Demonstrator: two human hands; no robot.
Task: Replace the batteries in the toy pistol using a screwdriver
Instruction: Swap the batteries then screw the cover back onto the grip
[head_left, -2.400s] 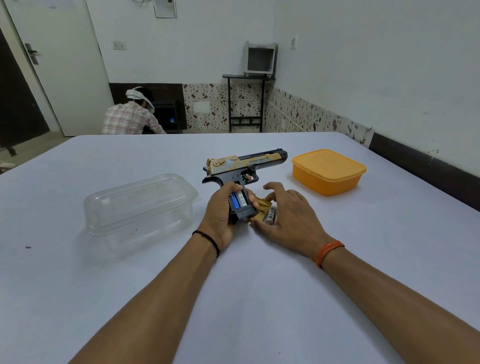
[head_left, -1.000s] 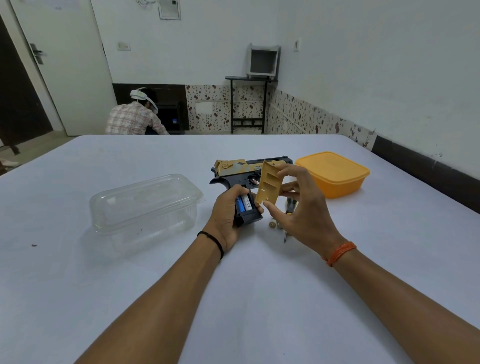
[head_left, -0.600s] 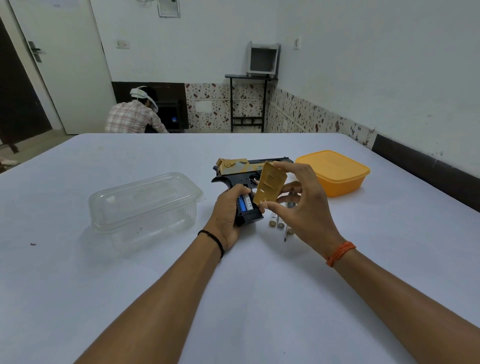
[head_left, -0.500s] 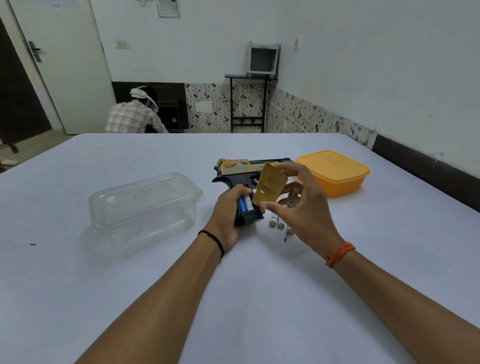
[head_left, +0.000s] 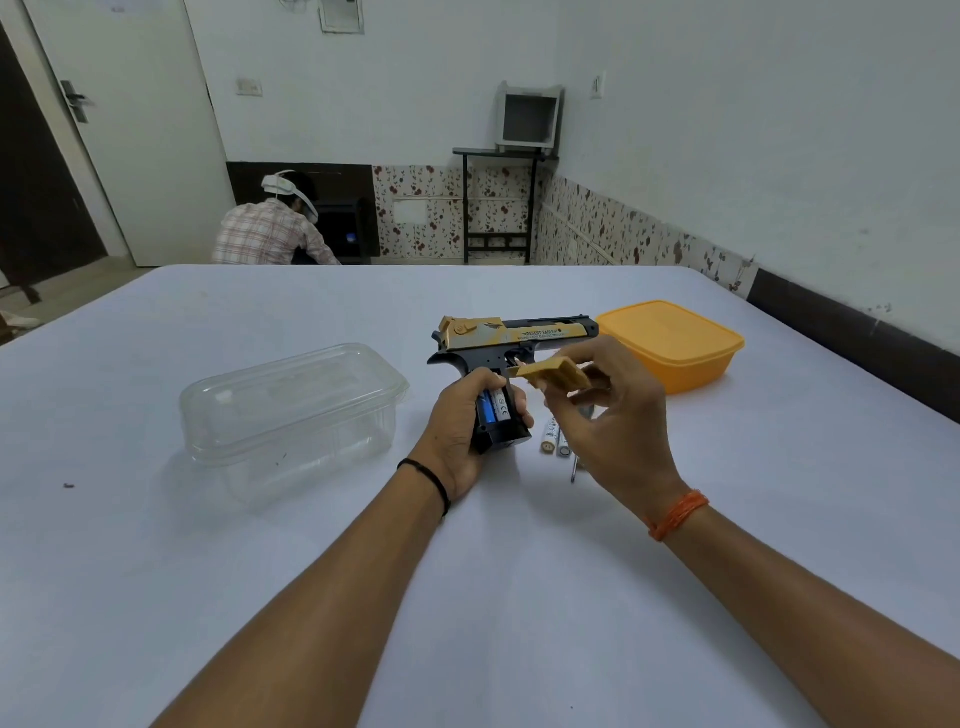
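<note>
A black and gold toy pistol lies on its side on the white table. My left hand grips its black handle, where blue and white batteries show in the uncovered compartment. My right hand pinches the tan battery cover, held nearly flat just right of the handle. Two loose batteries lie on the table under my right hand. A thin screwdriver shaft pokes out below that hand; its handle is mostly hidden.
A lidded clear plastic box stands left of the pistol. A lidded orange box stands at the right, behind my right hand. A person in a checked shirt crouches beyond the table's far edge. A dark speck lies far left.
My right hand picked the tan cover up from the table, held it upright, and has now tipped it nearly flat beside the handle. The left hand has stayed on the handle.
</note>
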